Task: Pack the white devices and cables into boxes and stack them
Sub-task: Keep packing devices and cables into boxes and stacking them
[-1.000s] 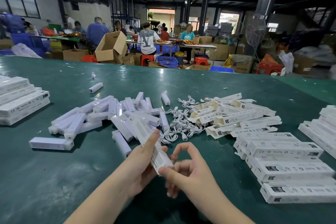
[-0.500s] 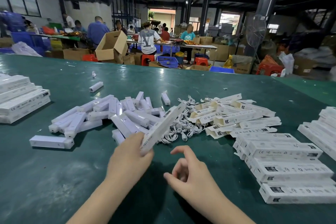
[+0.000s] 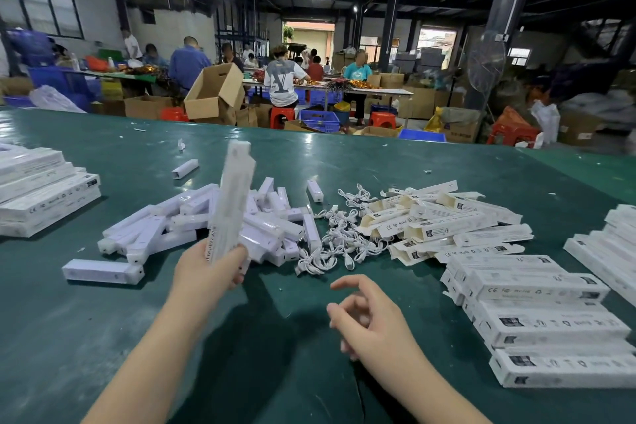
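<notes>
Left hand (image 3: 206,268) holds a box (image 3: 234,196) upright. Beyond its fingers (image 3: 237,258) lies the device pile (image 3: 213,224); cables (image 3: 337,237) beyond the right hand's fingers (image 3: 347,310), open boxes (image 3: 444,220) farther right, packed stacks (image 3: 547,317) beside.

The box (image 3: 231,203) in the left hand (image 3: 206,272) is motion-blurred, so its print is unreadable. The right-edge stack (image 3: 616,244) is cut off.

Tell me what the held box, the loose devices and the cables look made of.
Box in the left hand: thin white printed card, matte, probably.
Devices: white plastic, seemingly; smooth with a slight sheen.
Cables: white, likely rubbery plastic sheath, since they coil limply.
</notes>
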